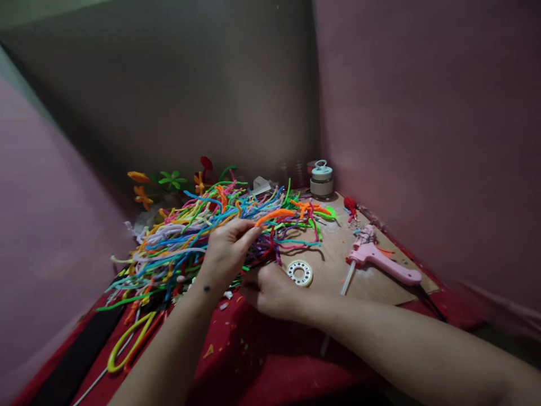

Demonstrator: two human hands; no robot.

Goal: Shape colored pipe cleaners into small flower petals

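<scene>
My left hand (228, 248) is closed in a pinch around an orange pipe cleaner (276, 215), which points up and to the right over a large heap of pipe cleaners (177, 242) in many colours. Lower and to the right, my right hand (273, 290) has its fingers curled together near the heap's front edge. Whatever those fingertips hold, if anything, is hidden. Just beyond my right wrist lies a white ring-shaped spool (303, 265) with holes around it.
A pink glue gun (386, 264) with its glue stick (349, 277) rests on a wooden board (329, 242) at right. Behind stands a lidded jar (322, 186). Pipe-cleaner flowers (172, 180) rise at back left. A yellow loop handle (113, 355) lies on the red cloth (228, 361); walls enclose the table.
</scene>
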